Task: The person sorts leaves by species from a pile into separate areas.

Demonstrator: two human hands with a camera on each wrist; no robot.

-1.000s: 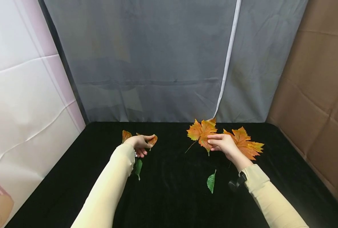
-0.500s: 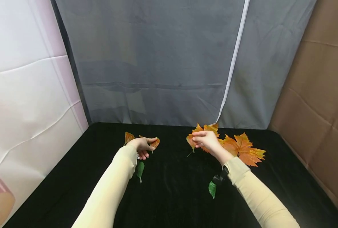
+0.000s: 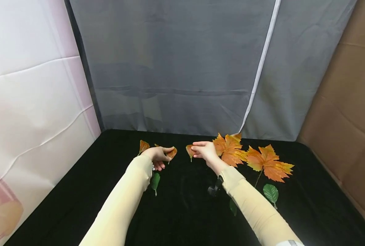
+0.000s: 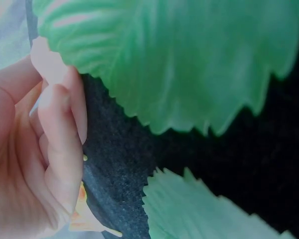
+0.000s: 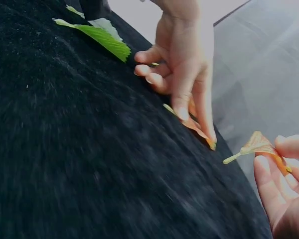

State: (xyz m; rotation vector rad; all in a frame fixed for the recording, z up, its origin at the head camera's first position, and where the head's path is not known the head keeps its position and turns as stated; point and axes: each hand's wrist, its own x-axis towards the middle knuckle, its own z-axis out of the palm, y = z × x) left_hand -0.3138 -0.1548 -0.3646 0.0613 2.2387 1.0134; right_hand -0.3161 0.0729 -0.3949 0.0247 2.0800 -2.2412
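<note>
My left hand [image 3: 157, 157] pinches a small orange leaf [image 3: 172, 153] between thumb and fingers, close over the black cloth. Facing it, my right hand [image 3: 208, 152] holds a similar small orange leaf [image 5: 261, 144] by its edge, stem hanging down; a short gap separates the two leaves. Another small orange leaf [image 3: 144, 146] lies just behind the left hand, partly covered by it. Near the left wrist is a green leaf [image 3: 155, 181]; serrated green leaves [image 4: 179, 64] fill much of the left wrist view.
Two large orange maple leaves, one nearer the middle [image 3: 230, 150] and one farther right [image 3: 270, 163], lie beyond the right arm. A green leaf [image 3: 271, 193] is right of that sleeve, and another [image 3: 233, 207] is partly under it. Grey curtain [image 3: 176, 68] hangs behind the black-covered table [image 3: 182, 218].
My right hand has carried its small orange leaf leftward, away from the maple leaves and toward the left hand. The left hand has kept its leaf nearly in place; the view has shifted slightly.
</note>
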